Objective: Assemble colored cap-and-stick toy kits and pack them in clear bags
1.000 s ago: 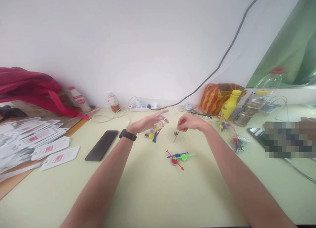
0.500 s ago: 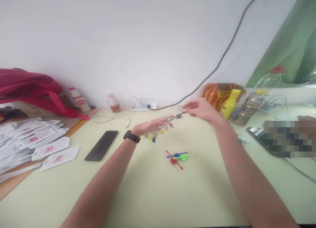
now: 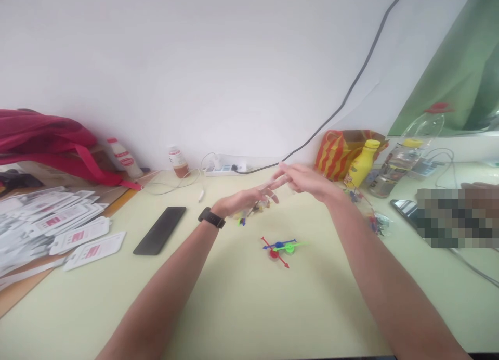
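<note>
My left hand (image 3: 247, 200), a black watch on its wrist, is held over the table with its fingers curled. My right hand (image 3: 304, 181) meets it at the fingertips, fingers closed and pointing left. Whatever lies between the fingers is hidden and blurred. Below the left hand, small coloured pieces (image 3: 241, 221) show in part. Nearer to me, a red arrow spinner (image 3: 274, 254), a blue arrow spinner (image 3: 279, 244) and a green arrow spinner (image 3: 289, 248) lie in a cluster, their arrows crossing.
A black phone (image 3: 160, 230) and stacked white card holders (image 3: 93, 251) are at left. Behind stand a drink bottle (image 3: 179, 162) and a power strip (image 3: 226, 169). To the right are a yellow bottle (image 3: 363, 165), a striped bag (image 3: 331, 154) and small packets (image 3: 380, 225).
My right hand has moved slightly down and left, until its fingertips meet the left hand. The thin dark piece seen between the hands is now hidden. The coloured spinners have not moved.
</note>
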The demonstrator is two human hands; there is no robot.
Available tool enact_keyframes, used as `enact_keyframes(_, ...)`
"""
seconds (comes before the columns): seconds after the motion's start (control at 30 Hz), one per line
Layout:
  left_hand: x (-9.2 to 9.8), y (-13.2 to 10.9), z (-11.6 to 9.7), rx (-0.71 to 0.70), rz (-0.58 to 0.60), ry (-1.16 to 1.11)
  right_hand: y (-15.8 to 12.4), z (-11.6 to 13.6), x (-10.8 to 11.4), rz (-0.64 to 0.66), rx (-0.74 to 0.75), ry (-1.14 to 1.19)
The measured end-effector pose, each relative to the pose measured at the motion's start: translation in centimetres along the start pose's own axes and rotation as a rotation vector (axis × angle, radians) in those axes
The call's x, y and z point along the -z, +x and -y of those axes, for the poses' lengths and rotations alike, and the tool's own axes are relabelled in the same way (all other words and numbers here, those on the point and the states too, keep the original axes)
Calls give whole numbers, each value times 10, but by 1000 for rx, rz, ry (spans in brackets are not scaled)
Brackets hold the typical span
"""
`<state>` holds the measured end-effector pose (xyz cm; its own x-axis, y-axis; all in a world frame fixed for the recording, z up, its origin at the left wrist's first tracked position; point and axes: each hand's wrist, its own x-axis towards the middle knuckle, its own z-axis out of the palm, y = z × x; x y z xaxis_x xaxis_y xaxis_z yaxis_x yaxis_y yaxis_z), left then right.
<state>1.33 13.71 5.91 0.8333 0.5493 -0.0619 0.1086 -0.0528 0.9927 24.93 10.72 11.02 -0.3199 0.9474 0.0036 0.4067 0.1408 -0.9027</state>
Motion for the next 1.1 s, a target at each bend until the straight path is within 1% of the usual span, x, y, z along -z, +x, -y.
enact_keyframes(0.07,1,-2,-1,4,-30,-22,-4,0,8,15,64,-24)
enact_keyframes(0.17,2,-4,-1,-3,-79,-76,-7,-3,19,115,226,-133)
enact_keyframes(0.23,2,-4,0,7,-84,-156,-7,-6,23,125,272,-168)
enact_keyframes(0.33,0,-1,6,72,-64,-299,-4,-8,24,41,320,-124)
enact_keyframes(0.4,-2,1,11,115,-35,-341,-2,-10,23,-27,362,-84)
enact_keyframes(0.47,-3,3,15,127,-18,-358,-1,-11,25,-128,377,-92)
enact_keyframes(0.53,-2,5,18,118,-43,-387,-1,-14,29,-235,360,-148)
enact_keyframes(0.57,0,5,19,111,-75,-408,-1,-16,32,-259,345,-189)
enact_keyframes(0.6,3,6,20,107,-115,-429,-2,-19,36,-249,324,-237)
enact_keyframes(0.63,6,7,20,106,-166,-446,-2,-23,39,-209,299,-287)
enact_keyframes(0.7,16,8,21,103,-313,-479,0,-32,44,-118,245,-379)
enact_keyframes(0.77,26,8,22,84,-482,-506,4,-41,47,-130,218,-454)
enact_keyframes(0.83,37,7,24,54,-588,-513,8,-46,45,-164,231,-507)
enact_keyframes(0.87,42,7,26,40,-623,-508,10,-47,43,-146,247,-523)
enact_keyframes(0.9,46,6,28,25,-654,-499,12,-46,39,-95,262,-527)
enact_keyframes(0.97,51,6,31,-9,-723,-471,14,-41,26,76,240,-507)
enact_keyframes(1.03,52,6,34,-43,-788,-425,15,-35,5,250,140,-500)
enact_keyframes(1.1,47,8,36,-71,-841,-363,16,-30,-23,407,35,-554)
